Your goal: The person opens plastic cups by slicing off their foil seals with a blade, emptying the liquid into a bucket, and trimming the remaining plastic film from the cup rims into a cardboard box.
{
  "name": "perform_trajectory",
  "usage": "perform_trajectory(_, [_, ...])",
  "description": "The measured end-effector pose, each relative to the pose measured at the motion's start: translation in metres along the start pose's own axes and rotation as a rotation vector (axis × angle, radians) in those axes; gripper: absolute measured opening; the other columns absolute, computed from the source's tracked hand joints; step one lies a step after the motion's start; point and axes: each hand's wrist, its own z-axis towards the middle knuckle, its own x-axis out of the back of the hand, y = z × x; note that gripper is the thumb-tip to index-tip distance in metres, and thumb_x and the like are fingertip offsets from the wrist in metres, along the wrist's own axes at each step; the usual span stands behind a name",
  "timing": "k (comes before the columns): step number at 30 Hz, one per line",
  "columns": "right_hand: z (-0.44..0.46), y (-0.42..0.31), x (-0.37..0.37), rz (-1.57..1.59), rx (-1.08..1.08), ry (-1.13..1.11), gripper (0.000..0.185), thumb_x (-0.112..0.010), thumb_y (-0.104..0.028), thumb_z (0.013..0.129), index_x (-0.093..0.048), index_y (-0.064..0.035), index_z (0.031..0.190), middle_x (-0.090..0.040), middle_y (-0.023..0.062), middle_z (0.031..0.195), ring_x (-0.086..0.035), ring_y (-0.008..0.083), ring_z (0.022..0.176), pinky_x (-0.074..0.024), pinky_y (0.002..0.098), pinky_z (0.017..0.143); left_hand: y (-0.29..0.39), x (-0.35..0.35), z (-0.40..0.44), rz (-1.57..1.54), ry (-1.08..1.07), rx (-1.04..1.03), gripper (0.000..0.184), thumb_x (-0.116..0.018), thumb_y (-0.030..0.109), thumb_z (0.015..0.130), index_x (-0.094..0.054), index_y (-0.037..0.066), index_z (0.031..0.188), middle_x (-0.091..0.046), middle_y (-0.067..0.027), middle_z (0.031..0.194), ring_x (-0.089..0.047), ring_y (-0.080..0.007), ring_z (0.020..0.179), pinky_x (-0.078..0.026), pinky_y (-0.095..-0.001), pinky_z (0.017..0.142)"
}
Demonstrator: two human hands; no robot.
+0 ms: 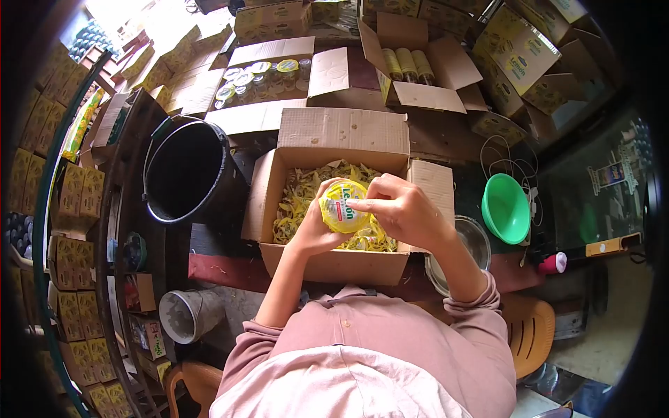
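My left hand (317, 226) is wrapped round a round yellow-rimmed container (341, 216) with a "Lemon" label facing up. Over the label's right side, my right hand (404, 209) has its fingers bent together, with fingertips at the label; whether they pinch anything is too small to make out. Both hands are above an open cardboard box (334, 265) whose flaps are spread. Inside the box lies a pile of crumpled yellow printed strips or labels (306, 184).
A black bucket (185, 171) stands left of the box, a green bowl (505, 209) and a metal bowl (481, 240) to the right. Behind are a box of lidded jars (261, 80) and a box of yellow cylinders (408, 64). A grey bucket (188, 315) sits lower left.
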Motion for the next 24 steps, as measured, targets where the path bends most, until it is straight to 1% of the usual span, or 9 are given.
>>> perform_trajectory(2, [0.001, 0.001, 0.002, 0.009, 0.003, -0.005, 0.036, -0.06, 0.004, 0.061, -0.064, -0.0078, 0.095, -0.052, 0.0102, 0.075, -0.055, 0.0259, 0.069, -0.0481, 0.0355, 0.065, 0.002, 0.002, 0.001, 0.004, -0.011, -0.025, 0.058, -0.071, 0.013, 0.058, -0.05, -0.001, 0.109, -0.044, -0.014, 0.115, -0.047, -0.0266, 0.108, -0.037, -0.0352, 0.095])
perform_trajectory(5, [0.003, 0.001, 0.003, -0.005, 0.024, -0.019, 0.036, -0.06, 0.004, 0.062, -0.064, -0.0075, 0.096, -0.052, 0.0104, 0.075, -0.054, 0.0261, 0.069, -0.0478, 0.0354, 0.064, 0.001, 0.003, 0.002, -0.047, 0.0, 0.001, 0.056, -0.071, 0.014, 0.058, -0.05, -0.001, 0.108, -0.045, -0.0141, 0.114, -0.047, -0.027, 0.108, -0.037, -0.0355, 0.095])
perform_trajectory(11, [0.003, 0.008, 0.002, 0.029, 0.019, -0.017, 0.039, -0.061, 0.004, 0.059, -0.064, -0.009, 0.096, -0.052, 0.0096, 0.074, -0.053, 0.0254, 0.066, -0.0471, 0.0351, 0.062, 0.003, 0.008, 0.007, 0.05, -0.047, -0.05, 0.055, -0.07, 0.014, 0.059, -0.051, -0.001, 0.108, -0.046, -0.014, 0.114, -0.047, -0.0264, 0.108, -0.037, -0.0351, 0.095])
perform_trajectory(14, [0.004, 0.01, 0.006, 0.055, 0.016, -0.02, 0.041, -0.062, 0.004, 0.058, -0.064, -0.0102, 0.096, -0.052, 0.0092, 0.074, -0.053, 0.0252, 0.066, -0.047, 0.035, 0.062, 0.006, 0.005, 0.009, -0.018, -0.056, 0.005, 0.056, -0.071, 0.015, 0.059, -0.05, -0.002, 0.108, -0.046, -0.014, 0.114, -0.048, -0.0252, 0.106, -0.037, -0.0342, 0.095])
perform_trajectory(17, [0.006, 0.009, 0.009, 0.05, 0.02, -0.025, 0.041, -0.061, 0.004, 0.059, -0.064, -0.0112, 0.096, -0.052, 0.009, 0.074, -0.053, 0.0252, 0.067, -0.0469, 0.0352, 0.063, 0.006, 0.003, 0.011, 0.037, -0.063, -0.03, 0.057, -0.071, 0.015, 0.059, -0.049, -0.002, 0.109, -0.046, -0.0138, 0.113, -0.049, -0.0241, 0.106, -0.037, -0.0336, 0.095])
perform_trajectory(20, [0.003, 0.013, 0.005, 0.04, 0.028, -0.026, 0.041, -0.061, 0.004, 0.059, -0.064, -0.0121, 0.096, -0.051, 0.0087, 0.074, -0.054, 0.0253, 0.067, -0.0471, 0.035, 0.063, 0.011, -0.001, 0.011, -0.052, -0.024, 0.025, 0.058, -0.072, 0.016, 0.06, -0.049, -0.002, 0.109, -0.046, -0.0138, 0.113, -0.049, -0.0239, 0.106, -0.037, -0.0335, 0.095])
perform_trajectory(23, [-0.001, 0.017, 0.001, 0.028, 0.039, -0.015, 0.045, -0.056, 0.006, 0.065, -0.064, -0.0175, 0.102, -0.052, 0.0074, 0.071, -0.051, 0.0218, 0.062, -0.0454, 0.033, 0.058, 0.006, 0.0, 0.01, 0.024, -0.047, -0.02, 0.057, -0.073, 0.016, 0.06, -0.049, -0.002, 0.109, -0.046, -0.014, 0.113, -0.049, -0.0242, 0.106, -0.038, -0.0333, 0.094])
perform_trajectory(24, [-0.001, 0.018, 0.001, 0.031, 0.038, -0.028, 0.045, -0.056, 0.006, 0.065, -0.064, -0.0176, 0.102, -0.052, 0.0072, 0.071, -0.051, 0.0217, 0.062, -0.0454, 0.033, 0.058, 0.005, 0.0, 0.009, 0.033, -0.046, -0.022, 0.057, -0.073, 0.016, 0.06, -0.049, -0.002, 0.109, -0.046, -0.0141, 0.113, -0.049, -0.0244, 0.106, -0.038, -0.0333, 0.094])
